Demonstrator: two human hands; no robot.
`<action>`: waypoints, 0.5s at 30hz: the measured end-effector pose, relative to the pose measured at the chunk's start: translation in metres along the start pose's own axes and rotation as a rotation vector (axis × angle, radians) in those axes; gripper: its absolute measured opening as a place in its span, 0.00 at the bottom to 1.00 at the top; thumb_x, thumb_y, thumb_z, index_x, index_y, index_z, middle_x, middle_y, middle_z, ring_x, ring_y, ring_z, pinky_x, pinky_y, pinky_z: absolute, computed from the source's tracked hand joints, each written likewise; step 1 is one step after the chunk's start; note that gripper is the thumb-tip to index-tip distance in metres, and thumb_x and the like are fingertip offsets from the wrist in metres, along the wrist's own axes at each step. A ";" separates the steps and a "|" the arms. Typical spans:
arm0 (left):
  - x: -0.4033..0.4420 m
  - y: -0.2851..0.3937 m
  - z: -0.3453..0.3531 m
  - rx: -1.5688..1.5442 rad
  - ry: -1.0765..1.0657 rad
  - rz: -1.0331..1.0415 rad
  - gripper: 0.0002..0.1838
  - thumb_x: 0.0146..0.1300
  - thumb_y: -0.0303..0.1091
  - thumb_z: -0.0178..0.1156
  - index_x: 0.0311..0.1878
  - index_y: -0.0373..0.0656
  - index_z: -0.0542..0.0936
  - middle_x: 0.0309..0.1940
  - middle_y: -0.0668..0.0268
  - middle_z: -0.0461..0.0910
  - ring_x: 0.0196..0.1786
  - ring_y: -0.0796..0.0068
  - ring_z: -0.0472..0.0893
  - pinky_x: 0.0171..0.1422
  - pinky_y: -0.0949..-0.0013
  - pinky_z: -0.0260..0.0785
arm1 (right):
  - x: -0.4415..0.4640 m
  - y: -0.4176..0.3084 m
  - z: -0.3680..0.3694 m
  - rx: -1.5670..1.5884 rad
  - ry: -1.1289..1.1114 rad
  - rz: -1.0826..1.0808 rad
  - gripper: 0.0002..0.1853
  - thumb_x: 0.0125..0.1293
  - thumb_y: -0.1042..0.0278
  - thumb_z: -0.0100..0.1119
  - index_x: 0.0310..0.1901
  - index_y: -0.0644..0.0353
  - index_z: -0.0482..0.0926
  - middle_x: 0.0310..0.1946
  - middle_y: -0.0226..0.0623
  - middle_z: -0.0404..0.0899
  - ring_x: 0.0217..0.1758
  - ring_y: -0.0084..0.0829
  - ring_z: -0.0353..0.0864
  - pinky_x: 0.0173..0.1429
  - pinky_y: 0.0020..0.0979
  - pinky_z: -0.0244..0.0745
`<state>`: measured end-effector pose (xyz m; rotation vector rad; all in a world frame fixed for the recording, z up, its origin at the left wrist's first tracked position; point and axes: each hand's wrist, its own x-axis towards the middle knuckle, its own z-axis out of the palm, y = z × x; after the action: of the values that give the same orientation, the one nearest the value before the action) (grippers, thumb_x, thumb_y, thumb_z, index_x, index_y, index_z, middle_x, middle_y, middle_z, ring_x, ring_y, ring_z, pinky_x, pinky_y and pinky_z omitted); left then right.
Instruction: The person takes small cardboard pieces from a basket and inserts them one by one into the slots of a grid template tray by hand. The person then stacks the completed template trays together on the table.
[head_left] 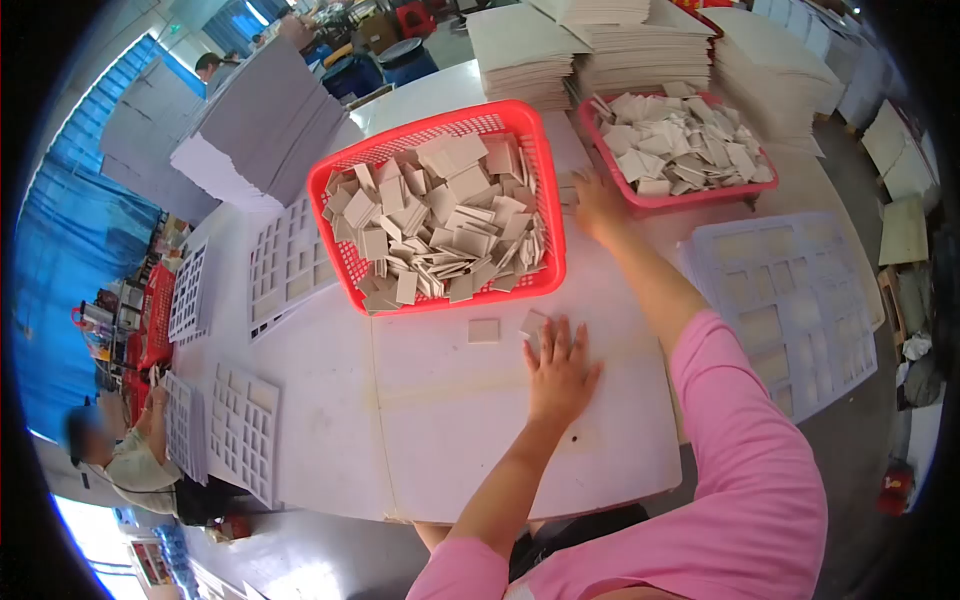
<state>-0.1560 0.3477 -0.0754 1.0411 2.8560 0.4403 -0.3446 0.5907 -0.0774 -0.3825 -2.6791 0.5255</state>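
My left hand (560,372) lies palm down on the table with its fingers spread. Its fingertips touch a small cardboard piece (533,323), and a second cardboard piece (484,331) lies flat just left of it. Reaching farther forward, my right hand (601,208) is between the two baskets, its fingers bent at a small greyish cardboard piece (567,193); the fingers partly hide it. The large red basket (556,240) is heaped with loose cardboard pieces (440,215). A pinkish-red tray (690,200) to the right holds more whitish pieces (680,140).
Stacked cardboard sheets (525,60) stand at the back, and a tall leaning stack (260,125) is at the left. Grid-like cut-out sheets (245,430) lie along the left side, others (790,300) at right. Another person (140,465) sits at the far left.
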 end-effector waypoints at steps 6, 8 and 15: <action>0.002 -0.002 -0.003 -0.070 0.038 -0.027 0.40 0.66 0.53 0.54 0.75 0.41 0.57 0.76 0.53 0.51 0.79 0.46 0.44 0.77 0.34 0.35 | 0.021 -0.001 0.037 -0.180 -0.096 0.030 0.26 0.71 0.52 0.47 0.69 0.46 0.67 0.74 0.43 0.57 0.79 0.46 0.50 0.78 0.48 0.47; 0.004 -0.002 0.000 -0.097 0.060 -0.051 0.42 0.65 0.53 0.56 0.75 0.41 0.56 0.77 0.52 0.50 0.79 0.46 0.43 0.77 0.35 0.34 | 0.006 0.007 0.065 -0.224 -0.024 -0.010 0.26 0.71 0.50 0.45 0.68 0.47 0.69 0.73 0.41 0.60 0.77 0.46 0.52 0.77 0.50 0.49; -0.002 -0.010 0.004 -0.258 0.215 0.007 0.42 0.63 0.48 0.60 0.75 0.40 0.55 0.76 0.51 0.50 0.79 0.45 0.43 0.78 0.39 0.35 | -0.129 -0.026 0.028 -0.097 0.147 -0.129 0.22 0.65 0.59 0.55 0.60 0.52 0.75 0.65 0.46 0.70 0.70 0.53 0.63 0.73 0.53 0.55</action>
<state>-0.1598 0.3402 -0.0816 1.0119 2.8685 0.9461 -0.2463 0.5156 -0.1316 -0.2616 -2.5711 0.3169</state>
